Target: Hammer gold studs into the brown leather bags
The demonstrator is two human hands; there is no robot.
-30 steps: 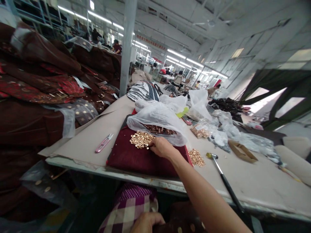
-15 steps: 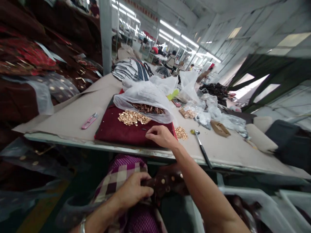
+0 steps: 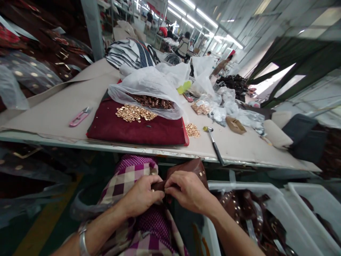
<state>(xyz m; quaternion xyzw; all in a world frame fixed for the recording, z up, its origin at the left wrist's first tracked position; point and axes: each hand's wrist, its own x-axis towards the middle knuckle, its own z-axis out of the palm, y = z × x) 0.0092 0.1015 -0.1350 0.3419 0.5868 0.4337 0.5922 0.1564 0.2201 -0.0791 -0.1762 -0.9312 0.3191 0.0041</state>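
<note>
My left hand (image 3: pixel 141 192) and my right hand (image 3: pixel 186 188) meet below the table edge, both pinching a brown leather-like strip (image 3: pixel 188 170) set with small gold studs. A small stud may sit in my fingertips, though the fingers hide it. The strip rests over a checked cloth on my lap (image 3: pixel 125 188). On the table, a maroon cloth pad (image 3: pixel 133 131) carries a heap of gold round studs (image 3: pixel 135 113). A smaller heap of gold studs (image 3: pixel 192 130) lies on the table beside the pad.
A clear plastic bag (image 3: pixel 149 85) holds brown strips at the pad's far side. A small hammer (image 3: pixel 213 144) and pink thread snips (image 3: pixel 79 116) lie on the table. White plastic bins (image 3: pixel 266 217) with studded brown pieces stand at lower right. Dark studded fabric is piled at left.
My right hand has left the maroon pad and come down off the table to the brown strip, joining my left hand. The view has tilted further down and shifted.
</note>
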